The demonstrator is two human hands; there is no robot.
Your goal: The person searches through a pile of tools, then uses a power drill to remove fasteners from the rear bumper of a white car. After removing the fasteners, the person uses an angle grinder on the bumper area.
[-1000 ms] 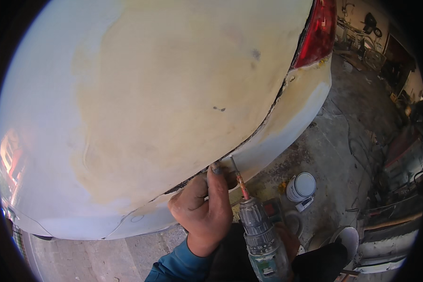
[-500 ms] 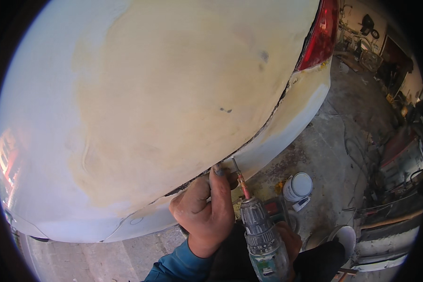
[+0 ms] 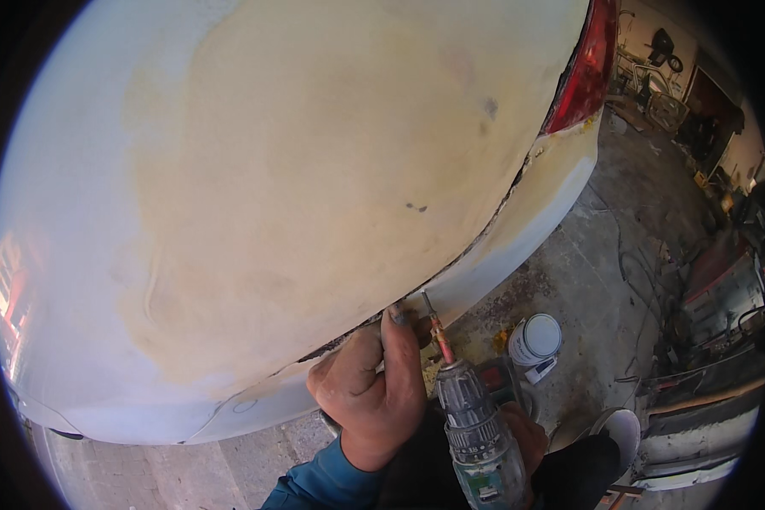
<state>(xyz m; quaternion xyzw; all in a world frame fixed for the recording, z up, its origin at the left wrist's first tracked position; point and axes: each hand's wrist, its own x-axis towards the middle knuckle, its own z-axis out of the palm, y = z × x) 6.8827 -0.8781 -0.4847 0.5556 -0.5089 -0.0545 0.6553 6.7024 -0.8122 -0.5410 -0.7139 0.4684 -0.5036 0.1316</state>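
A cordless drill (image 3: 474,425) slants up from the lower edge, and my right hand (image 3: 527,438) is wrapped around its grip, mostly hidden behind the drill body. Its thin bit (image 3: 431,308) points at the pale car bumper (image 3: 476,276), its tip at or very close to the surface just below the dark gap. Beside the bit, my left hand (image 3: 370,382) is closed with the thumb up against the bumper's upper edge. Whatever its curled fingers hold, if anything, is hidden. Above the gap spreads a large sanded body panel (image 3: 314,187) with yellowish filler patches.
A red tail light (image 3: 582,76) sits at the upper right of the car. On the concrete floor stand a white-lidded can (image 3: 540,336) and a small white box (image 3: 541,370). A white bucket (image 3: 625,433) is at the lower right. Car parts (image 3: 714,374) and cables lie farther right.
The car has shifted slightly in view, its panel marks now a little lower and to the right. Both hands and the drill keep nearly the same pose.
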